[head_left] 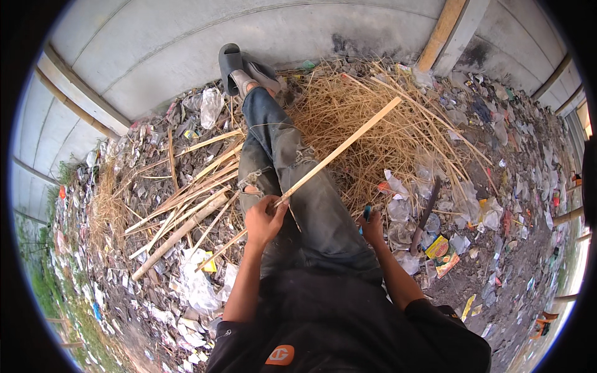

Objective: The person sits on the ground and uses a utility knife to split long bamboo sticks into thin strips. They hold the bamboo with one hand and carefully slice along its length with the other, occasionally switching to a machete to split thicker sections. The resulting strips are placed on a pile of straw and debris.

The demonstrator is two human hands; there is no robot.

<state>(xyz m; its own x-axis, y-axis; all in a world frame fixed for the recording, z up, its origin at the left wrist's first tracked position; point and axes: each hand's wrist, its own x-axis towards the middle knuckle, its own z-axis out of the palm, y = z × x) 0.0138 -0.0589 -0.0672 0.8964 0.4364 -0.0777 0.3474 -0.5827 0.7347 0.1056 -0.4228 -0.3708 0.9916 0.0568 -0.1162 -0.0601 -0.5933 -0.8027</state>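
My left hand (265, 219) is closed around a long, pale bamboo strip (344, 147). The strip slants across my outstretched legs, its far end over the straw-like heap and its near end down by the litter on the left. Beside my right thigh, my right hand (373, 227) has its fingers curled round a small dark thing with a teal part (367, 212). Most of that thing is hidden, so I cannot make out its kind. A dark, curved blade (428, 211), like a machete, lies on the ground to the right of this hand.
Thin bamboo shavings (348, 118) are heaped right of my crossed legs. Several split strips (205, 180) and a thicker pole (180, 237) lie on the left. Plastic litter covers the ground, including a yellow and red packet (441, 253). A grey panel wall (273, 31) stands beyond my feet.
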